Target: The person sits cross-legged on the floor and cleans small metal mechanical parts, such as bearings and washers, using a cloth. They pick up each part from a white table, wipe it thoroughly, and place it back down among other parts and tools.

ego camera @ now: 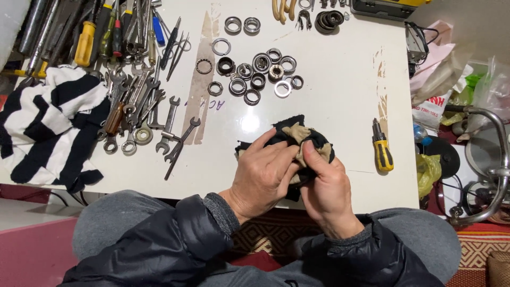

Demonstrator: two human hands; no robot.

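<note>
**benchrat:** Head cam looks straight down at a white worktop (329, 79). Both hands are bunched round a dark rag (297, 139) at the near edge, right in front of the person's lap. It's black with tan patches showing through, crumpled into a lump, grubby-looking. Left hand (263, 175) has its fingers curled over the left side of the cloth, thumb pressed in. Right hand (329, 188) pinches the right side, fingertips (309, 150) dug into a tan fold. So both grips are closed tight on the rag.

**spanner_dave:** Anything inside it?

**benchrat:** Can't tell. The cloth and the fingers cover whatever might be in the middle, and the lower part of the rag is hidden behind the palms.

**spanner_dave:** What else is on there?

**benchrat:** Cluster of bearing rings (257, 74) further back, well apart from the hands, some shiny, some dark. Pile of wrenches (141, 111) to the left, with screwdrivers (101, 34) above them running off the top of frame. Black-and-white striped cloth (48, 125) hanging over the left edge. Yellow-handled screwdriver (381, 146) just right of the hands.

**spanner_dave:** And the right side?

**benchrat:** Messy. Plastic bags (457, 90) and a curved chrome tube (491, 159), cut off by the frame, hard to say what it belongs to. Yellow case (385, 6) at the top is mostly out of shot.
</note>
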